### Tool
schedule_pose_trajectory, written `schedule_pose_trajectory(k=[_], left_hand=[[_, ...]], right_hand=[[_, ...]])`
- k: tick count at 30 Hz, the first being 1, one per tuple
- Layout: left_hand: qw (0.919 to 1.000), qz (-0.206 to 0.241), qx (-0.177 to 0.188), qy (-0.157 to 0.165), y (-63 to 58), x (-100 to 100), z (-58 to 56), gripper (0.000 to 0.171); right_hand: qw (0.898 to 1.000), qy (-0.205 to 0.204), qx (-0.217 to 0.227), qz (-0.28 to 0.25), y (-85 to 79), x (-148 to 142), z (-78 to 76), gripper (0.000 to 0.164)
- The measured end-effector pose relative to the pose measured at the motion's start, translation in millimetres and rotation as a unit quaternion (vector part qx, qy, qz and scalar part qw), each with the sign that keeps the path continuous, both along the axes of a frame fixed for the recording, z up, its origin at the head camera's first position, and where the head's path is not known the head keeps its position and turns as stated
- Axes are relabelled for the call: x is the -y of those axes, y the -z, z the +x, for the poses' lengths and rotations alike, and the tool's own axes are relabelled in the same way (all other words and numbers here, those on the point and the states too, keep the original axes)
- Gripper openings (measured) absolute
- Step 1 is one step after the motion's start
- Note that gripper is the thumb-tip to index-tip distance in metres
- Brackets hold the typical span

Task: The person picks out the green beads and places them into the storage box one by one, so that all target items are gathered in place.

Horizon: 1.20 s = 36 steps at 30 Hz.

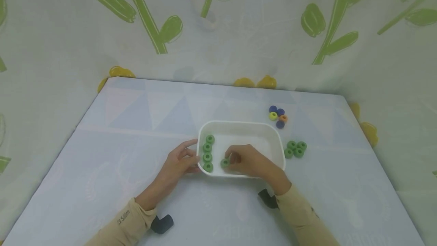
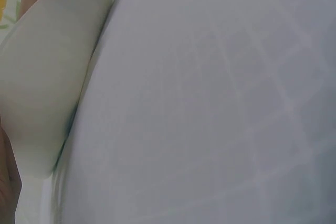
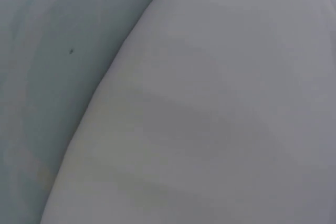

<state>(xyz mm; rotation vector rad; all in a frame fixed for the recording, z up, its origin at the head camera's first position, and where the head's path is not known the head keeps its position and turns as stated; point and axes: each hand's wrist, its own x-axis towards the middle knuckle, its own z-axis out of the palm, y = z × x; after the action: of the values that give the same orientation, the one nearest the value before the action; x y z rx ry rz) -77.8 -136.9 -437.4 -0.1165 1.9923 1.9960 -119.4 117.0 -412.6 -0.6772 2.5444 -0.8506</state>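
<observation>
A white rectangular tray (image 1: 243, 123) lies on the table, with a column of several green beads (image 1: 207, 147) along its left inner side. My left hand (image 1: 179, 160) holds the tray's left rim, thumb and fingers at the edge. In the left wrist view, the tray's outer wall (image 2: 52, 77) rises beside part of that hand (image 2: 8, 187). Over the tray floor, my right hand (image 1: 247, 158) pinches a green bead (image 1: 225, 163) between thumb and fingertips, right of the column. Neither the right hand nor this bead appears in the right wrist view.
Several loose green beads (image 1: 295, 149) sit against the tray's right side. Farther back is a small cluster of blue, yellow and orange beads (image 1: 278, 116). The pale patterned table cover (image 1: 211, 208) reaches toward a leaf-print curtain (image 1: 259, 29). Dark straps or mounts (image 1: 162, 224) hang below both wrists.
</observation>
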Motion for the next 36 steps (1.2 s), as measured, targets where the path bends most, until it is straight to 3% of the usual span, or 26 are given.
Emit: schedule_pose_trajectory(k=[21, 30, 36], left_hand=[[0.9999, 0.01, -0.005, 0.007, -4.1, 0, 1.2, 0.059], [0.9999, 0.01, -0.007, 0.01, -5.1, 1, 0.6, 0.06], [0.9999, 0.008, -0.003, 0.009, -5.0, 1, 0.0, 0.061]], right_hand=[[0.999, -0.03, 0.014, -0.008, -6.4, 17, 3.5, 0.011], [1.0, -0.006, -0.017, -0.013, -5.3, 14, 3.7, 0.015], [0.996, 0.051, -0.057, -0.036, -9.3, -3, 7.1, 0.015]])
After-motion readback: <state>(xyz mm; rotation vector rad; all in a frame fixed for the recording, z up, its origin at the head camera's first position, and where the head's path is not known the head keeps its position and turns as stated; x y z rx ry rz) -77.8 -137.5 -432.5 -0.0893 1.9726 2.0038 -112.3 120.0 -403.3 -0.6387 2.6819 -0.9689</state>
